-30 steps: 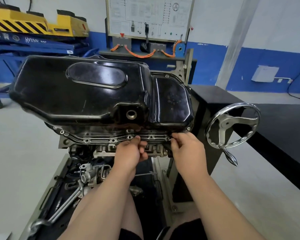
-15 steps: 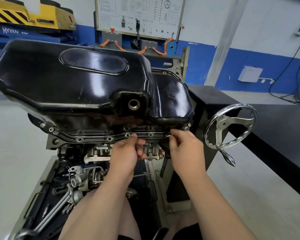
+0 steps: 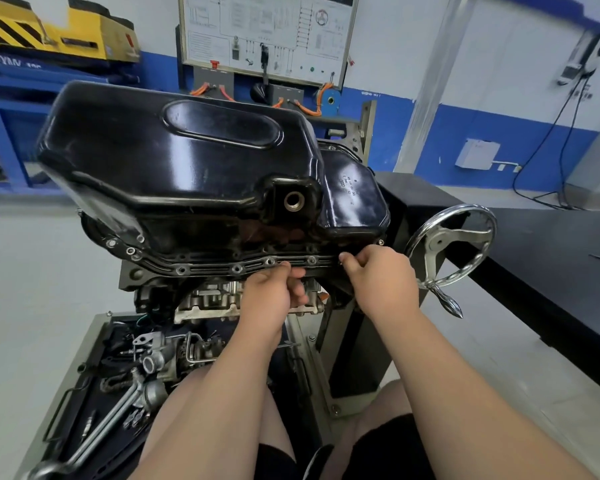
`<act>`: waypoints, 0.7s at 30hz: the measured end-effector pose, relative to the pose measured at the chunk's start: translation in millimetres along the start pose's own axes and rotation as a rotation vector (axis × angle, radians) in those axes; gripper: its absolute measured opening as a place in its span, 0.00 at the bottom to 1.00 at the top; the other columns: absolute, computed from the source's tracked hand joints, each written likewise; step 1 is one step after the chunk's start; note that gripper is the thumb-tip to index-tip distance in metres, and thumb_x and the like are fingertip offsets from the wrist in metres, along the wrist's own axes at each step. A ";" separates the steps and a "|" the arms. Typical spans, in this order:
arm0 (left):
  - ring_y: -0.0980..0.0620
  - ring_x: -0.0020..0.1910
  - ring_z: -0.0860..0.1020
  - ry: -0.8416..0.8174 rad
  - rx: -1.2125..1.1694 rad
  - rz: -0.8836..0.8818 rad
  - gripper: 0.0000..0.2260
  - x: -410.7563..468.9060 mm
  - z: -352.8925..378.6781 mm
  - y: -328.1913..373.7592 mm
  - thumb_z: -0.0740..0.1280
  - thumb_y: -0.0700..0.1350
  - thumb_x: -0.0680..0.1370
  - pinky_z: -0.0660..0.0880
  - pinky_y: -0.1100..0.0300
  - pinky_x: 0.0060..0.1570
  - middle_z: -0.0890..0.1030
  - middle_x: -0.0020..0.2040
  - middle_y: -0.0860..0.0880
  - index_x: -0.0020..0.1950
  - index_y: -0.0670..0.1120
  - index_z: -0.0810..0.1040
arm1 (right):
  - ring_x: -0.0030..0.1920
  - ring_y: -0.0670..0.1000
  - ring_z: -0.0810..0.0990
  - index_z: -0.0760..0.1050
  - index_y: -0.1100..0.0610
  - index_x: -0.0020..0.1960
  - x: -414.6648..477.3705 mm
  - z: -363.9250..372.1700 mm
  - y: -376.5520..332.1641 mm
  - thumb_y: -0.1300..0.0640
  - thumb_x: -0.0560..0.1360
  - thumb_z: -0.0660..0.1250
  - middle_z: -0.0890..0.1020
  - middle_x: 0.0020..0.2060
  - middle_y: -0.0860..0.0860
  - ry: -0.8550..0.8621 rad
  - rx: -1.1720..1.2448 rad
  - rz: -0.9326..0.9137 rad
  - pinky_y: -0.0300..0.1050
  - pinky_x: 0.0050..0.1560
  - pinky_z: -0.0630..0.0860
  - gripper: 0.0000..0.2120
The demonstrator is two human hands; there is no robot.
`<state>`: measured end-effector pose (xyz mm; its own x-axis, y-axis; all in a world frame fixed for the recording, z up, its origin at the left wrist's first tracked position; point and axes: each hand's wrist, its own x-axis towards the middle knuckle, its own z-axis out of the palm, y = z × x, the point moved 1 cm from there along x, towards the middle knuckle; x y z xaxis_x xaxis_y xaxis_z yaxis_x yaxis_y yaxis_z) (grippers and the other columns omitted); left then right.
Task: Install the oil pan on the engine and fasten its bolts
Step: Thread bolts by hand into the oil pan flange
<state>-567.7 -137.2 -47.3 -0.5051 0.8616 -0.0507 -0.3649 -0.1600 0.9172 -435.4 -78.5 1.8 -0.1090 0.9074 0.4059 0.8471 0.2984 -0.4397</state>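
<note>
Oil pan [image 3: 187,168] on engine [image 3: 215,301]; R hand [image 3: 381,278] pinches bolt [image 3: 341,256], L hand [image 3: 272,292] grip unclear.

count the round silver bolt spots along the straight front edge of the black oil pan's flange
4 bolt spots in a row on the flange: one far left, one further right, one beside the left hand, one between it and the right hand, which may hide another.
</note>
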 end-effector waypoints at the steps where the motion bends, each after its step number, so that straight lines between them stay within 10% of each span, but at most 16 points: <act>1: 0.53 0.22 0.72 0.000 -0.002 -0.003 0.15 -0.2 0.2 0.4 0.57 0.43 0.83 0.72 0.59 0.31 0.72 0.22 0.50 0.43 0.39 0.78 | 0.35 0.54 0.74 0.72 0.53 0.33 -1.0 1.6 0.1 0.41 0.76 0.62 0.77 0.30 0.50 0.001 0.000 0.002 0.43 0.34 0.64 0.19; 5: 0.53 0.22 0.72 -0.009 -0.003 -0.011 0.15 -2.2 0.6 2.2 0.57 0.43 0.83 0.74 0.60 0.31 0.73 0.22 0.50 0.43 0.39 0.78 | 0.32 0.52 0.72 0.71 0.52 0.32 -2.0 3.5 -2.5 0.39 0.75 0.63 0.74 0.27 0.47 0.016 0.020 0.024 0.43 0.32 0.64 0.19; 13: 0.54 0.21 0.71 -0.018 -0.023 -0.023 0.14 -4.0 0.1 5.8 0.57 0.42 0.82 0.73 0.62 0.27 0.73 0.21 0.50 0.42 0.38 0.78 | 0.29 0.48 0.82 0.78 0.64 0.41 -4.6 9.3 -12.3 0.64 0.74 0.68 0.82 0.29 0.53 -0.125 0.957 0.402 0.37 0.28 0.76 0.04; 21: 0.54 0.21 0.72 -0.032 -0.035 -0.039 0.14 -4.3 -0.8 5.5 0.58 0.41 0.82 0.73 0.63 0.26 0.73 0.21 0.51 0.42 0.38 0.78 | 0.27 0.52 0.82 0.76 0.58 0.31 -1.8 3.5 -9.2 0.61 0.73 0.65 0.82 0.28 0.55 -0.089 0.557 0.244 0.47 0.32 0.81 0.12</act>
<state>-568.2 -142.2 -42.3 -0.4652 0.8822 -0.0729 -0.4111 -0.1424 0.9004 -444.7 -81.8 2.4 -0.0096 0.9830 0.1831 0.4570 0.1672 -0.8736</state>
